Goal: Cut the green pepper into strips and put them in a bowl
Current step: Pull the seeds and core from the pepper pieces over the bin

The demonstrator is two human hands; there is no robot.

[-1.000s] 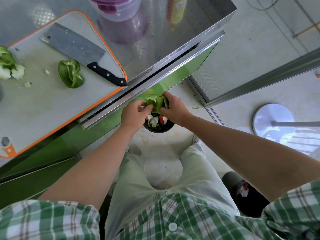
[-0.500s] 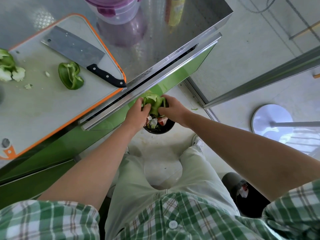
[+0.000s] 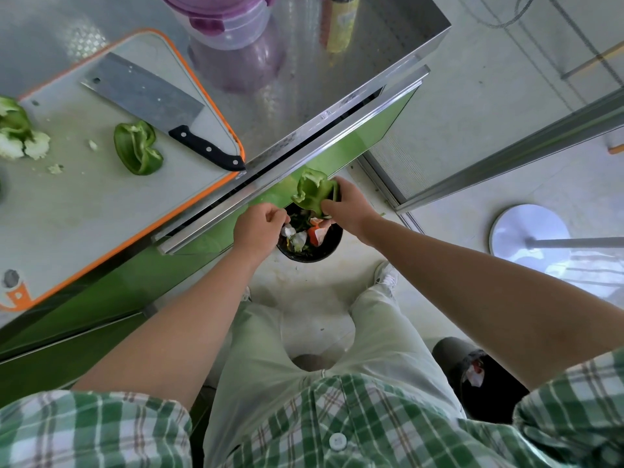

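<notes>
Two green pepper halves logged. The held half (image 3: 312,192) sits in the right hand (image 3: 351,211), fingers and thumb wrapped round its lower edge, above the waste bin (image 3: 314,258) on the floor. The left hand (image 3: 258,231) is just beside it over the bin rim, fingers curled inward; whether they pinch any scrap cannot be told. The second half (image 3: 138,148) lies on the cutting board (image 3: 84,204), near the cleaver (image 3: 145,96).

Judgement: a light, hollow shell. The wall is crisp and would crack if squeezed flat; the skin is waxy and probably slippery. Best grip is at the cut rim, thumb inside, fingers outside. For strips, lay it skin down.
</notes>
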